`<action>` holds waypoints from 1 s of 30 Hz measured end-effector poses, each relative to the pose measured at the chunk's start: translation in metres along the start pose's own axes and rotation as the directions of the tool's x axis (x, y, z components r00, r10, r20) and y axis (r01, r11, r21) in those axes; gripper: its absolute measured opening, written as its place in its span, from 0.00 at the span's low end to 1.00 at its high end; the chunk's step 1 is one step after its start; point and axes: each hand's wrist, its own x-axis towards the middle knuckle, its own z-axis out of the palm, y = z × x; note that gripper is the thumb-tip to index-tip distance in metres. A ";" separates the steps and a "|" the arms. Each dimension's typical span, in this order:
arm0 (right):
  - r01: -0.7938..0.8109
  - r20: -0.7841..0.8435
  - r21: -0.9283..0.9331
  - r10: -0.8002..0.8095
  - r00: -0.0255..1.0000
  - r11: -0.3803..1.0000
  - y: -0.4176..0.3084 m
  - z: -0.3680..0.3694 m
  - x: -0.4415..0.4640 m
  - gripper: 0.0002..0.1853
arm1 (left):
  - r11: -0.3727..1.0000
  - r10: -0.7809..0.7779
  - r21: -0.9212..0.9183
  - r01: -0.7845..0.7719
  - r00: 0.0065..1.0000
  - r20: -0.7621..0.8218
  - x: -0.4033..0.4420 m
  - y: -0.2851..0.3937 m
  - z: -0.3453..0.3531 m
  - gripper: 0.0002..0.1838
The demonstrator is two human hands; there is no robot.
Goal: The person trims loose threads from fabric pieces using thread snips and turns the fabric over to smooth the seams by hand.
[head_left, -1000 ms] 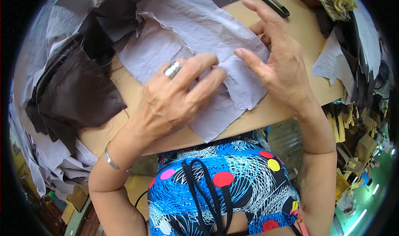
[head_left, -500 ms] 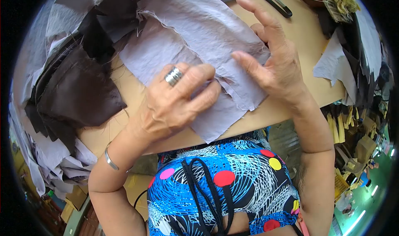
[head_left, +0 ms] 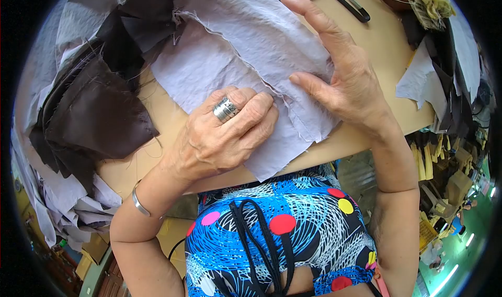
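A pale lilac piece of cloth (head_left: 251, 30) lies spread on the table, with a raw, frayed seam (head_left: 251, 69) running diagonally across it. My left hand (head_left: 225, 129), with a wide silver ring, is closed over the cloth beside the lower part of this seam. Its fingers curl under, so their tips and anything in them are hidden. At the cloth's right edge rests my right hand (head_left: 350, 82), open, thumb and index finger spread wide apart. The other fingers of that hand are mostly out of sight behind it.
Dark brown cloth pieces (head_left: 99, 114) are heaped at the left, above crumpled pale cloth (head_left: 78, 208). A black tool (head_left: 348, 3), perhaps thread snips, lies at the table's far right. More pale and dark scraps (head_left: 423, 80) hang over the right edge of the tabletop (head_left: 387, 46).
The fingers of my left hand have drawn together and settled on the cloth; they were apart and blurred before. My right index finger has shifted slightly left over the cloth.
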 end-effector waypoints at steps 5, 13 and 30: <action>-0.077 -0.012 0.086 0.078 0.997 0.993 -0.001 -0.001 -0.001 0.40 | 0.991 0.082 0.110 -0.078 0.996 -0.032 0.003 0.003 0.003 0.14; -0.199 0.019 0.071 0.198 0.980 0.977 -0.008 -0.005 0.000 0.40 | 0.975 0.092 0.202 -0.088 0.996 -0.010 0.006 0.005 0.003 0.10; -0.153 0.054 0.070 0.150 0.987 0.986 -0.002 -0.007 -0.001 0.38 | 0.977 0.084 0.198 -0.083 0.996 0.006 0.006 0.004 0.003 0.19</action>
